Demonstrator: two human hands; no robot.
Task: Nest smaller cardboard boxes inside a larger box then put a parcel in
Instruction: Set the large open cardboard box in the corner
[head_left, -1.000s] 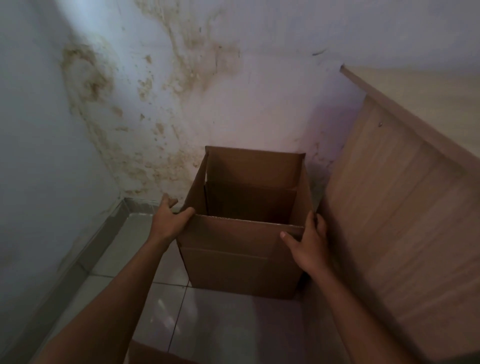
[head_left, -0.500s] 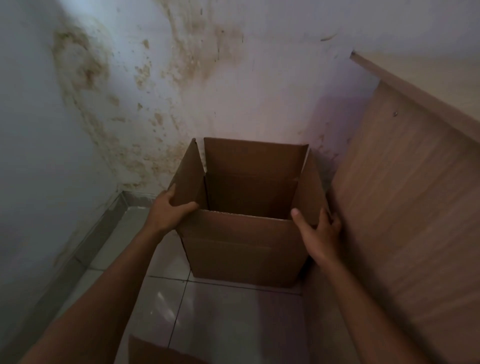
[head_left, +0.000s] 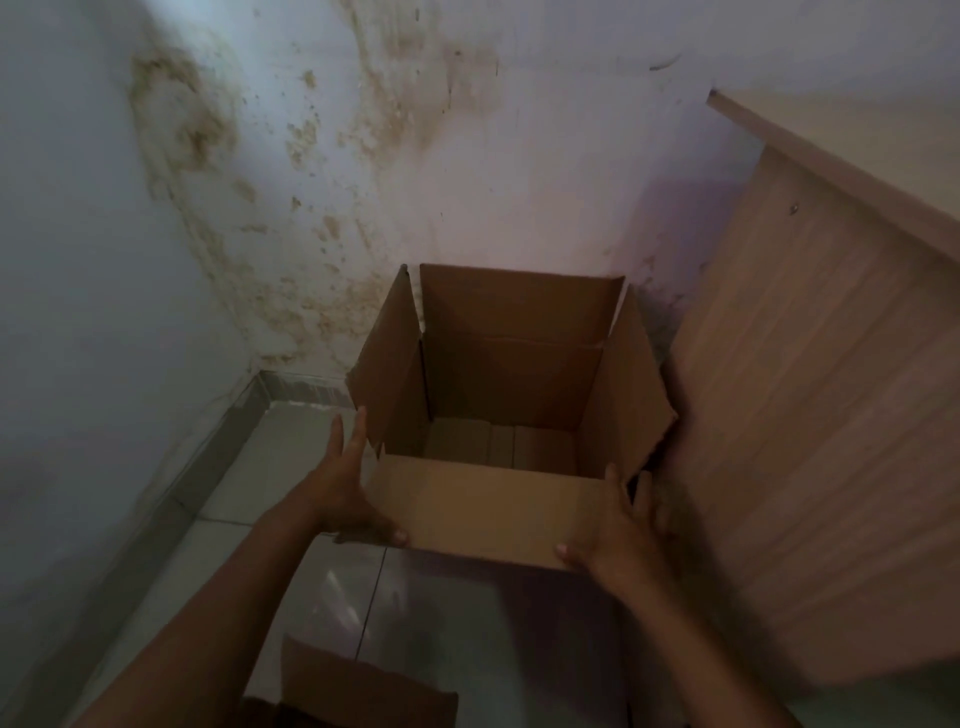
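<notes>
A large brown cardboard box (head_left: 498, 395) stands open on the pale glossy floor tiles (head_left: 291, 582) in a corner, its far side close to the stained, mould-flecked white wall (head_left: 363, 156) and its right side just beside the light wood-grain cabinet panel (head_left: 810, 415). All four top flaps stand up or lean outward, and the near flap (head_left: 483, 506) folds toward the camera. Down inside, on the bottom, lie pale cardboard surfaces (head_left: 498, 441) that look like the bottom flaps or smaller boxes; the dim light does not let me tell which. The left hand (head_left: 348, 493) reaches in from the lower left with its forearm stretched forward, its fingers (head_left: 358, 431) extended straight along the outside of the left wall and its thumb tucked under the near flap's left corner. The right hand (head_left: 618, 535) comes in from the lower right, palm flat against the right end of the near flap, thumb at the lower edge, fingers spread and reaching toward the right flap. Both hands press flat on the box with nothing pinched or enclosed. At the bottom edge, nearer the camera, the corner of another brown cardboard box (head_left: 363, 691) shows, apart from the large one.
</notes>
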